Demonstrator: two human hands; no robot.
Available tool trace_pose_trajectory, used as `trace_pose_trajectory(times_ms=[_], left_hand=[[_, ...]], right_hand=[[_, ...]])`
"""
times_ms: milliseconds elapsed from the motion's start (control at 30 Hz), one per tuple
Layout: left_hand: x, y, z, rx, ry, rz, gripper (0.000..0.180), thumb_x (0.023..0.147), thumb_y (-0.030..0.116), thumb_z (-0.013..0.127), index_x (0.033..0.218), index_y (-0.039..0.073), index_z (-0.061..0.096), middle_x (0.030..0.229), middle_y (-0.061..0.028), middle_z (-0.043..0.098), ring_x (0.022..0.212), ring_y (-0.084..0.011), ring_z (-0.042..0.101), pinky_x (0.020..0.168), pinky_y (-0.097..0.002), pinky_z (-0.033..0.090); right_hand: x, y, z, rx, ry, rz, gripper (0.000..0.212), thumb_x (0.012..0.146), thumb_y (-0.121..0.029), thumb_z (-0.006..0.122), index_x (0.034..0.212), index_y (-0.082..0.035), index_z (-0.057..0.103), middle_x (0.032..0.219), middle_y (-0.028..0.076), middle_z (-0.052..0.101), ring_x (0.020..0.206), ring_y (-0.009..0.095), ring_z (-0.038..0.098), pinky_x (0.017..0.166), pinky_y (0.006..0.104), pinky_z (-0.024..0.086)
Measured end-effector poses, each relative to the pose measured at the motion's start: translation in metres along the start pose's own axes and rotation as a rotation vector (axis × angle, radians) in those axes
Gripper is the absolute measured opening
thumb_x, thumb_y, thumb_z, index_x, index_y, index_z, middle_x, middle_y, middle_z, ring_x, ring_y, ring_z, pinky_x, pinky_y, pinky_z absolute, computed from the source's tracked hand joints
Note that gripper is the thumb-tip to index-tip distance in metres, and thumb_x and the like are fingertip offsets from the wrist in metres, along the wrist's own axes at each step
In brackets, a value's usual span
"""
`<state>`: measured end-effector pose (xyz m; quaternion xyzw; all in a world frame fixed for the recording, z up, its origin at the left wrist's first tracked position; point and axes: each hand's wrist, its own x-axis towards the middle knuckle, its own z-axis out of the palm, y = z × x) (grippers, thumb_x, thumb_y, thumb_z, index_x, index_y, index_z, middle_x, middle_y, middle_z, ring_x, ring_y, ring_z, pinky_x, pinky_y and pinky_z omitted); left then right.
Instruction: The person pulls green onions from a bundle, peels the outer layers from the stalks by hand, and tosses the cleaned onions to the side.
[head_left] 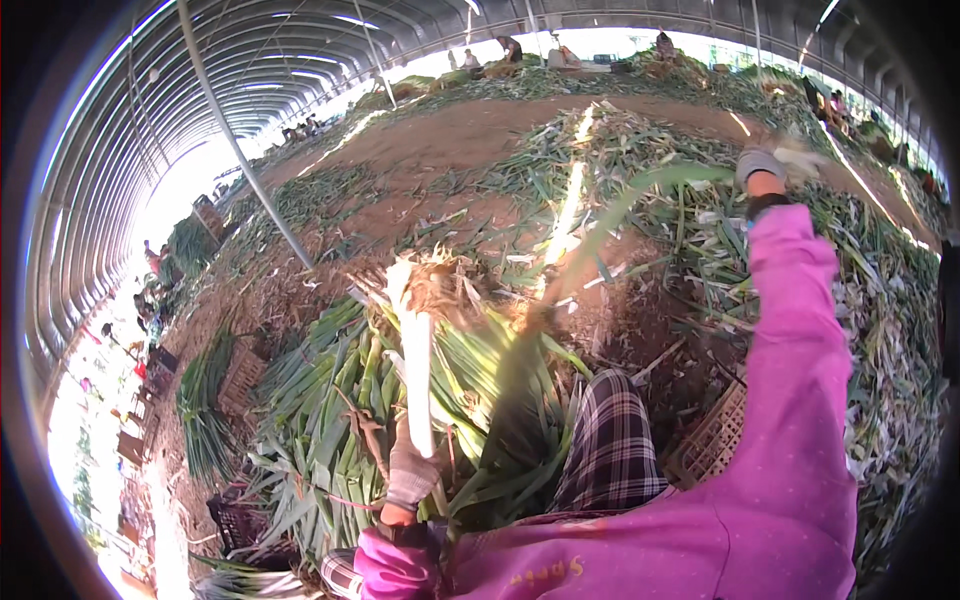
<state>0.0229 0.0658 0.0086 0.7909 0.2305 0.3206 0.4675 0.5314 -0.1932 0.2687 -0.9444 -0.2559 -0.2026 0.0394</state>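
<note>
My left hand [412,472], in a grey glove, is closed round a large green onion [417,380] and holds it upright, white stalk and brown root end uppermost. Far out to the right, my gloved right hand [760,165] is closed on a long green onion leaf [690,173]. This leaf trails back toward my lap, blurred by motion, and something pale is smeared just past the hand. Below the left hand's stalk lies a thick heap of green onions [325,385], some with roots showing.
Crates [712,440] stand by my right leg and at the left, beside another onion bundle [205,410]. Stripped leaves [690,225] litter the soil to the right and ahead. A slanting metal pole [240,150] rises ahead left. Several people sit far off under the arched roof.
</note>
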Motion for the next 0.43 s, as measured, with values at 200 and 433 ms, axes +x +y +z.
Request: trace_pose_trajectory(times_ms=[200,433], left_hand=[[0.005,0.029,0.05,0.253,-0.151,-0.032,0.041,0.082,0.003,0.04,0.122,0.014,0.044,0.099,0.0006,0.052,0.087,-0.0119,0.044,0.066,-0.0273,0.043],[0.0,0.031,0.052,-0.38,0.017,-0.216,0.014,0.09,0.029,0.051,0.095,0.017,0.056,0.073,0.0081,0.051,0.065,-0.0051,0.046,0.05,-0.0218,0.036]], right_hand=[[-0.076,-0.197,0.044,0.78,0.409,-0.921,0.049,0.081,-0.034,0.06,0.124,-0.013,0.051,0.119,0.015,0.057,0.105,0.03,0.056,0.088,0.0381,0.044],[-0.082,-0.243,0.058,0.427,0.149,-1.139,0.017,0.075,-0.021,0.058,0.083,-0.01,0.068,0.075,0.012,0.065,0.072,0.032,0.062,0.067,0.0414,0.049]])
